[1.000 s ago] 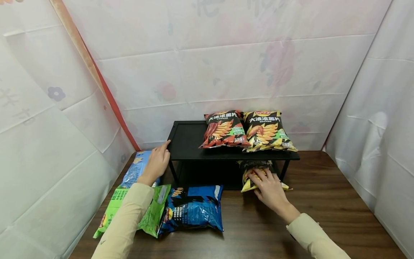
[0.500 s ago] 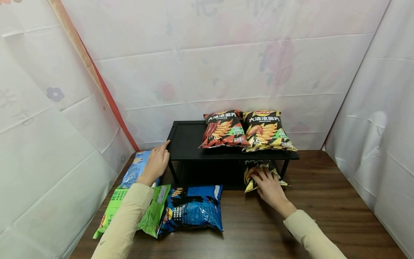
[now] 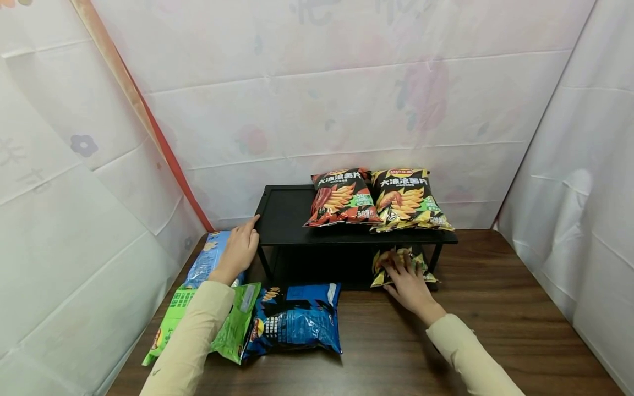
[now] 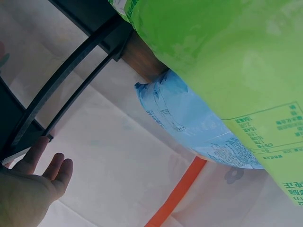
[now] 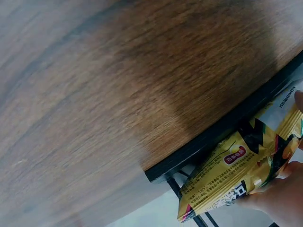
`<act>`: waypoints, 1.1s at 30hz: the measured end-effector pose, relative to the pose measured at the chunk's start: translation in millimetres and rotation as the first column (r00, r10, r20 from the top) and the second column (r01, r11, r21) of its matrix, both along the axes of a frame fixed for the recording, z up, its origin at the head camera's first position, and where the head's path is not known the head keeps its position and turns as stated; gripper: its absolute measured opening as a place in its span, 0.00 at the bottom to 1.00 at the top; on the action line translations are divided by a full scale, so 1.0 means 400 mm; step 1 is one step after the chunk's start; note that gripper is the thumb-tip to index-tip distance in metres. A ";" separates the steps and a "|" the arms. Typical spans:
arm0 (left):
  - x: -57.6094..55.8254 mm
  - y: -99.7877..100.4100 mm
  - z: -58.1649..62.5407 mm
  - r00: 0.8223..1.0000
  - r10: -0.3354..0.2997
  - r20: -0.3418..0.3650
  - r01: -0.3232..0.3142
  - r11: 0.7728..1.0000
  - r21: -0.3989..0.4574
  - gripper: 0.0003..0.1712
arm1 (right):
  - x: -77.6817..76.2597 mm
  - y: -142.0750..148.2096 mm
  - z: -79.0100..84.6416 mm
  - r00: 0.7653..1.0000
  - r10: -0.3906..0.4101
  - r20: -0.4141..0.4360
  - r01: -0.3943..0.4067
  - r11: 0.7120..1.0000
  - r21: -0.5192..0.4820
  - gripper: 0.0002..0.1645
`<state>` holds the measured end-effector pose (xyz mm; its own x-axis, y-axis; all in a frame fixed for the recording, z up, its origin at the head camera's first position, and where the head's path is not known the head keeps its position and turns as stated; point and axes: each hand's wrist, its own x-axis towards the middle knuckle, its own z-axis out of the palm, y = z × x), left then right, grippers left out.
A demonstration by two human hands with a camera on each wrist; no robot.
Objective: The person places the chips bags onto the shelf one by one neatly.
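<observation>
My left hand (image 3: pixel 239 250) rests with its fingertips at the left edge of the black two-tier rack (image 3: pixel 284 214); the left wrist view shows the same hand (image 4: pixel 35 184) with its fingers extended beside the rack's frame. My right hand (image 3: pixel 408 286) lies with spread fingers on the face of a black-and-yellow chip bag (image 3: pixel 378 275) on the lower tier, under the rack's right end. Seen from the right wrist, this bag's gold side (image 5: pixel 232 165) lies over the tier's black edge, and part of the hand (image 5: pixel 279 198) is against it.
On the top tier, a red-and-black chip bag (image 3: pixel 342 198) leans beside a yellow-and-black one (image 3: pixel 406 198). A light blue bag (image 3: pixel 210 256), a green bag (image 3: pixel 230 333) and a dark blue bag (image 3: pixel 297 322) lie on the wooden table (image 3: pixel 376 357), left and front of the rack.
My right hand has moved slightly left with the lower chip bag, which now sits deeper on the lower tier; its fingers are more spread. The left hand has stayed in place.
</observation>
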<state>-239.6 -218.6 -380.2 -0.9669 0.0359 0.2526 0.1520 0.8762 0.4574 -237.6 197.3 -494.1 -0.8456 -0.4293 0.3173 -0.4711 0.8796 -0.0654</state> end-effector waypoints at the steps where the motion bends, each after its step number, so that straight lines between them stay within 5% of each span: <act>1: 0.000 0.000 0.000 1.000 0.000 0.001 0.000 1.000 0.000 0.29 | -0.001 -0.001 0.000 1.000 0.000 0.012 0.000 1.000 -0.009 0.36; 11: 0.000 -0.001 0.002 1.000 -0.002 -0.002 0.002 1.000 -0.004 0.29 | -0.013 -0.007 -0.001 0.990 -0.010 0.142 0.018 0.998 -0.056 0.37; 33: 0.001 0.000 0.002 1.000 -0.003 -0.004 0.003 1.000 0.000 0.29 | -0.029 -0.021 0.021 0.990 -0.056 0.133 0.062 0.997 -0.039 0.33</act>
